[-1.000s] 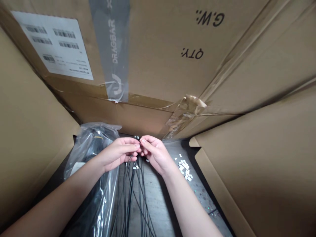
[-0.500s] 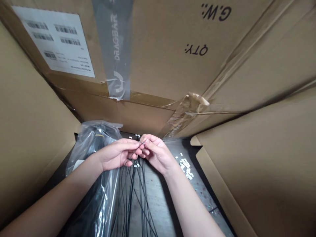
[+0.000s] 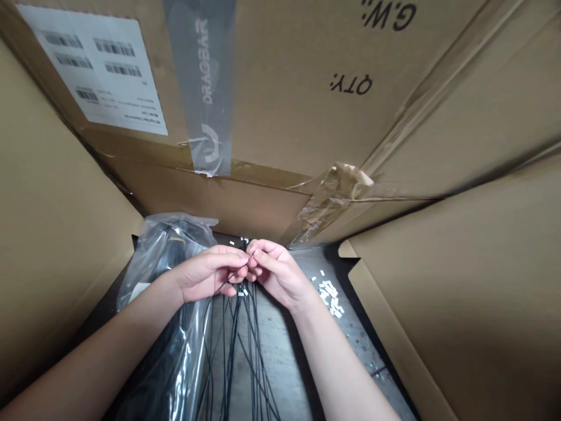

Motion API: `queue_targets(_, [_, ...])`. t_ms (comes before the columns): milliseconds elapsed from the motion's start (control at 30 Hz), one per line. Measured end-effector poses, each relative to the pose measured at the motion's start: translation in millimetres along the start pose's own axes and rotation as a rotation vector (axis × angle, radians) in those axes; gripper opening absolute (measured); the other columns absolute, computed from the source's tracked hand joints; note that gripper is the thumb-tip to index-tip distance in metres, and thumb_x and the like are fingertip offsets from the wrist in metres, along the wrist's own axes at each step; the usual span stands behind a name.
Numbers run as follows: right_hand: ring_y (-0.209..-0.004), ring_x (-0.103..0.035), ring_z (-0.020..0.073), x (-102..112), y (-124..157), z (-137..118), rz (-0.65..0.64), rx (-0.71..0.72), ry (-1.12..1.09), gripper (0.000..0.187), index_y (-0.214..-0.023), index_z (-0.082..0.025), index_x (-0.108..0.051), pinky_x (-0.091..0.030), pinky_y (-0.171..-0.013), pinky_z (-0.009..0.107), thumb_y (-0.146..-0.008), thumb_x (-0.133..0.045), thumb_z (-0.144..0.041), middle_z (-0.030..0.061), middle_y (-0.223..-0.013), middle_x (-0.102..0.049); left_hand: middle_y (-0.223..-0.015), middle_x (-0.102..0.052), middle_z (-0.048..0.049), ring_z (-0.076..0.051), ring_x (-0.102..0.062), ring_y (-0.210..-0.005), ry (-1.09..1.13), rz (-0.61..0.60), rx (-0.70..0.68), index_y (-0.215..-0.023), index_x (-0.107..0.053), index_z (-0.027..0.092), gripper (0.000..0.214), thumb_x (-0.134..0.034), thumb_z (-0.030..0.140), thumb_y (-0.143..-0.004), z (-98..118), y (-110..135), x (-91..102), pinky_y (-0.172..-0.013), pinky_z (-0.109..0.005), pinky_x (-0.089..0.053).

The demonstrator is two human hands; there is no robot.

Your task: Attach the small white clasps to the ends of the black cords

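Note:
My left hand (image 3: 210, 275) and my right hand (image 3: 276, 272) meet fingertip to fingertip over a narrow work surface (image 3: 272, 351). Both pinch the end of a thin black wire (image 3: 239, 272) between thumb and fingers. Several more black wires (image 3: 236, 351) run from under my hands toward me. A small heap of white connector pieces (image 3: 328, 290) lies just right of my right hand. A few more white pieces (image 3: 243, 241) lie beyond my fingertips.
A clear plastic bag (image 3: 169, 327) with dark contents lies under my left forearm. Large cardboard boxes wall the spot in: one ahead (image 3: 284, 105) with a barcode label (image 3: 94, 70) and grey tape, one left (image 3: 48, 234), one right (image 3: 460, 304).
The hands stay together at the wire end, with only small finger movements. The view has shifted slightly, so the boxes sit a little differently in the picture.

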State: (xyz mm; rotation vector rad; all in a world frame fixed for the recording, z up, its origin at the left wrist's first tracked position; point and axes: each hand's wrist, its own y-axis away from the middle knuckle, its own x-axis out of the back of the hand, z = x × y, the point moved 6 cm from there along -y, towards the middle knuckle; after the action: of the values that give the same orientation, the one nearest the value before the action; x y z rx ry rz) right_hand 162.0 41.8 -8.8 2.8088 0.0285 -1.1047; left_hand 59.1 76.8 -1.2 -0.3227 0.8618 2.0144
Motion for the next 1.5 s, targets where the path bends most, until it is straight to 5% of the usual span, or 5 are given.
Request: queue_targets(1500, [-0.048,-0.047,0.0034,10,-2,-1,0.088,0.018,0.017,0.024,-0.075,-0.015,-0.073,-0.055,-0.049,0.016,-0.064,-0.089,-0.030,-0.0054,-0.054,-0.056,-0.057,-0.052,0.0032,-0.004,-0.046,-0.050,-0.115,0.138,-0.160,-0.076,-0.066,0.011,0.025,-0.081,0.031,-0.071,8,-5,1.9,-0.041,-0.013,-0.046])
